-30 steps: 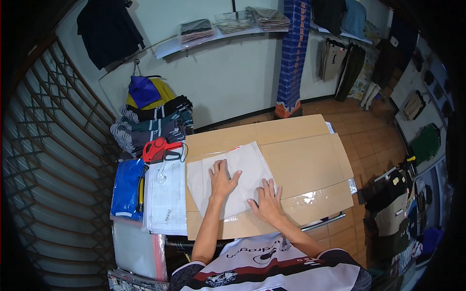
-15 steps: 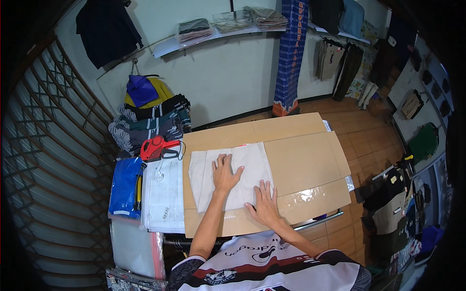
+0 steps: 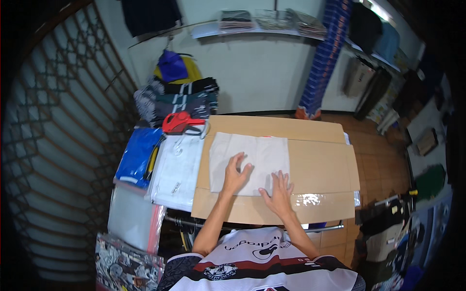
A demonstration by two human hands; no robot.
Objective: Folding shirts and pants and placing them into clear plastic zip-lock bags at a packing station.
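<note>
A folded beige cloth garment [image 3: 233, 145] lies flat on a sheet of brown cardboard [image 3: 323, 162]. Over its lower middle is my left hand [image 3: 235, 175], fingers slightly bent and thumb apart, with nothing gripped. My right hand [image 3: 279, 196] rests at the garment's lower right corner, fingers spread, partly over the cardboard. Whether the left fingertips press on the cloth or hover just above it is unclear. A small red mark shows at the garment's far edge.
Left of the cardboard, a red price-label gun [image 3: 180, 123] sits on white plastic-wrapped packs [image 3: 177, 165]. Beside them lie a blue package [image 3: 136, 155] and a yellow-and-black cutter [image 3: 153, 160]. Stacked clothes [image 3: 182, 99] stand behind. Clear plastic bags [image 3: 133, 213] are at the near left.
The view has shifted, so the table appears turned. My left hand has slid toward the garment's near edge, its fingers more bent. My right hand stays by the lower right corner.
</note>
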